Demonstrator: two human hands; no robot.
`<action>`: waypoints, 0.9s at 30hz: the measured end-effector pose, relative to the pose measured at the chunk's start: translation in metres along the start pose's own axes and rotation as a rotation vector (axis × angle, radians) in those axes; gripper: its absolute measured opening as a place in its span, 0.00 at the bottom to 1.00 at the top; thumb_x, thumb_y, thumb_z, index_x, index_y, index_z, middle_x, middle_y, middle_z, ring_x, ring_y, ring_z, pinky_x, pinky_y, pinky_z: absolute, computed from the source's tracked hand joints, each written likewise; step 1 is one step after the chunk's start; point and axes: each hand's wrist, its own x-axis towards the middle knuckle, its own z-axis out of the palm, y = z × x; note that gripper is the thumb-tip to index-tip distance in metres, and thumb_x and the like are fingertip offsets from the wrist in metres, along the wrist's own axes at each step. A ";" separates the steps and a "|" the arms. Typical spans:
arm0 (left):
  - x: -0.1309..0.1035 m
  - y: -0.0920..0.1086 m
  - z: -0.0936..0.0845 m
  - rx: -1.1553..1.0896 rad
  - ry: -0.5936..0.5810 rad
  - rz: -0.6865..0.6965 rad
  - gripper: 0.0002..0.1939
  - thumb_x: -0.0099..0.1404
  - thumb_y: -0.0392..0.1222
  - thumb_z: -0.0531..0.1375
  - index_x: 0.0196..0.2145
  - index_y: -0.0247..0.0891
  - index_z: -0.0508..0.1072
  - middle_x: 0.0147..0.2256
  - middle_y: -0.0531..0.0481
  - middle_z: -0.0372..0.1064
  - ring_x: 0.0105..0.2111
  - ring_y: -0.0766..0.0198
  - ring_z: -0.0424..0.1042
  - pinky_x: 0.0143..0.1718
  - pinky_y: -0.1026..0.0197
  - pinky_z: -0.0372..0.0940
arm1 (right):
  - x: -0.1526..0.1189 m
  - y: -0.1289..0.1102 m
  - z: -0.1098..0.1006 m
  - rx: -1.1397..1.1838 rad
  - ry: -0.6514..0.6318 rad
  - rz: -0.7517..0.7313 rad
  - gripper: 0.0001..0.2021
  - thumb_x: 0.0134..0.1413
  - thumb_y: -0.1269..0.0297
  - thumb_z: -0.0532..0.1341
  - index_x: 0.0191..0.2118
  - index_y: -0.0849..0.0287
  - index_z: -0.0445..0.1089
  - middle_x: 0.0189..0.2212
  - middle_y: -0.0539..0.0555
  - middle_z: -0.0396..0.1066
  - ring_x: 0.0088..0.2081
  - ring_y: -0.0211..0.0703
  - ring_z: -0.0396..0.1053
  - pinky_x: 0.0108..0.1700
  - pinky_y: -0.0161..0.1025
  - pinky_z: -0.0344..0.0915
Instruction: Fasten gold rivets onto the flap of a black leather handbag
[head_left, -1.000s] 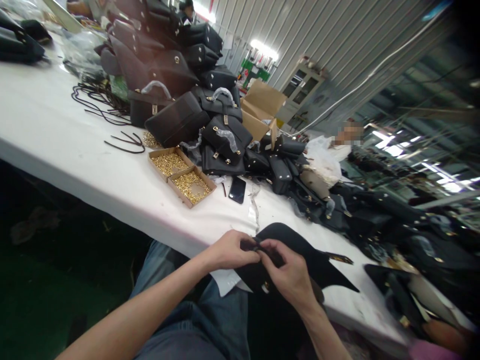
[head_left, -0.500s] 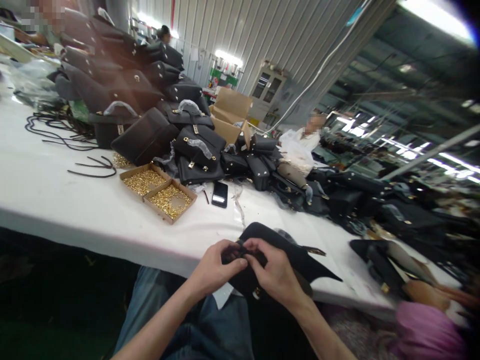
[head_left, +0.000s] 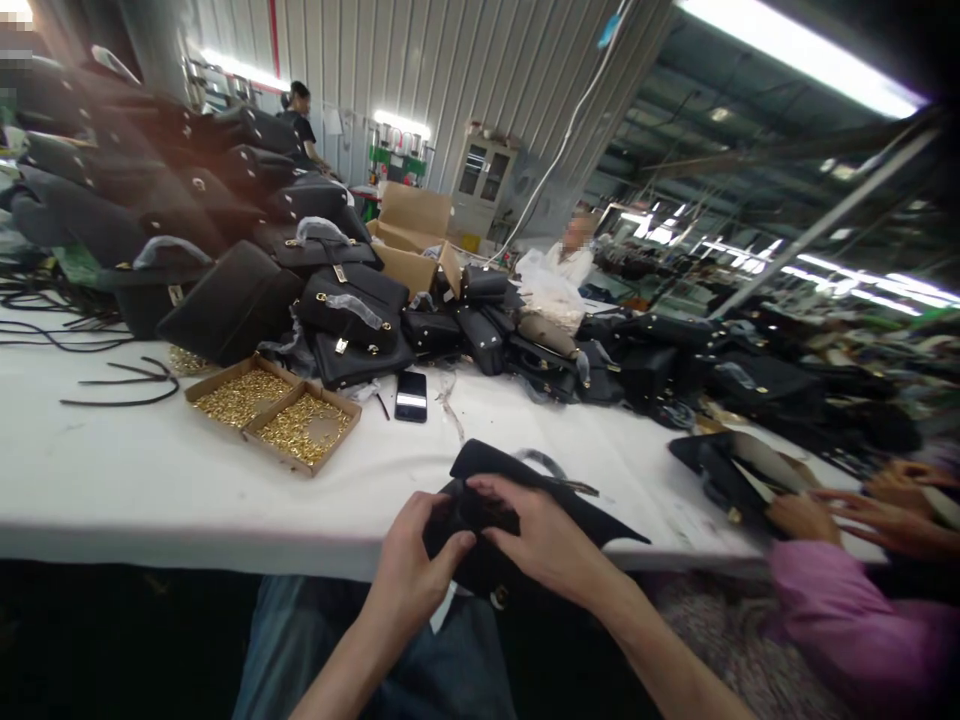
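Observation:
A black handbag (head_left: 551, 505) rests at the front edge of the table, partly over my lap, its flap folded back. My left hand (head_left: 420, 560) grips the bag's near left edge, the thumb on my side and the fingertips behind the black material. Opposite it, my right hand (head_left: 544, 535) curls round another part of the same edge, thumb and forefinger apart at the front. A dark gap in the bag shows between the two hands. Gold-coloured fittings show on the flap and below my right hand. Some fingertips are hidden by the bag.
Two joined cardboard trays (head_left: 247, 432) hold small gold-coloured metal pieces. A phone (head_left: 411, 396) lies beside them. Black handbags (head_left: 360, 350) are heaped along the back, with an open carton (head_left: 409, 265) among them. At right, a co-worker in a pink sleeve (head_left: 832, 590) handles another bag (head_left: 712, 465).
The camera view has turned right, so the table's things sit further left. My hands stay on the bag; the thumbs have spread wider apart and the gap between the hands looks larger.

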 end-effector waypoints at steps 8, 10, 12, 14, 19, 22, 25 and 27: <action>0.001 -0.013 0.001 0.070 0.029 0.055 0.14 0.75 0.49 0.63 0.54 0.42 0.77 0.51 0.42 0.73 0.55 0.48 0.72 0.58 0.48 0.70 | -0.039 0.025 -0.037 -0.335 -0.154 0.102 0.06 0.58 0.70 0.69 0.37 0.51 0.79 0.33 0.52 0.83 0.33 0.50 0.82 0.35 0.37 0.70; 0.002 -0.017 0.005 0.094 0.049 0.066 0.15 0.77 0.50 0.61 0.56 0.42 0.76 0.54 0.40 0.72 0.58 0.47 0.72 0.60 0.47 0.69 | -0.039 0.020 -0.042 -0.286 -0.140 0.093 0.04 0.63 0.68 0.67 0.38 0.50 0.78 0.34 0.50 0.82 0.35 0.49 0.81 0.37 0.37 0.69; 0.004 -0.021 0.009 0.122 0.079 0.075 0.18 0.78 0.51 0.59 0.59 0.42 0.75 0.58 0.38 0.70 0.62 0.47 0.70 0.65 0.44 0.67 | -0.039 0.015 -0.046 -0.255 -0.104 0.092 0.04 0.66 0.66 0.66 0.39 0.49 0.77 0.35 0.49 0.82 0.36 0.48 0.80 0.39 0.38 0.68; 0.008 -0.026 0.013 0.148 0.111 0.063 0.22 0.79 0.51 0.56 0.65 0.41 0.72 0.64 0.37 0.67 0.66 0.46 0.66 0.70 0.40 0.63 | -0.039 0.011 -0.046 -0.223 -0.052 0.092 0.04 0.68 0.65 0.64 0.40 0.49 0.77 0.35 0.48 0.81 0.37 0.47 0.78 0.40 0.39 0.68; 0.023 -0.036 0.016 0.123 -0.003 -0.004 0.32 0.81 0.55 0.51 0.76 0.41 0.59 0.75 0.38 0.55 0.76 0.47 0.53 0.78 0.37 0.50 | -0.046 0.010 -0.038 -0.181 0.106 0.048 0.06 0.69 0.64 0.61 0.46 0.51 0.77 0.40 0.51 0.81 0.41 0.49 0.79 0.45 0.42 0.70; 0.034 -0.038 0.019 0.155 -0.093 -0.018 0.33 0.82 0.57 0.47 0.76 0.39 0.59 0.77 0.40 0.51 0.78 0.49 0.50 0.80 0.41 0.46 | -0.044 0.010 -0.033 -0.189 0.142 0.071 0.08 0.71 0.63 0.60 0.48 0.51 0.77 0.42 0.53 0.81 0.43 0.50 0.80 0.47 0.44 0.71; 0.041 -0.030 0.025 0.229 -0.045 -0.084 0.37 0.81 0.58 0.48 0.76 0.31 0.57 0.77 0.34 0.50 0.78 0.46 0.49 0.80 0.39 0.46 | -0.033 0.019 -0.022 -0.197 0.291 0.183 0.12 0.71 0.59 0.59 0.54 0.52 0.74 0.46 0.55 0.82 0.47 0.54 0.80 0.49 0.47 0.72; 0.038 -0.016 0.030 0.236 0.013 -0.098 0.39 0.81 0.59 0.49 0.77 0.28 0.53 0.77 0.31 0.48 0.78 0.44 0.48 0.79 0.37 0.45 | -0.021 0.030 -0.013 -0.137 0.409 0.261 0.16 0.70 0.58 0.58 0.59 0.52 0.70 0.45 0.56 0.81 0.45 0.55 0.81 0.48 0.48 0.73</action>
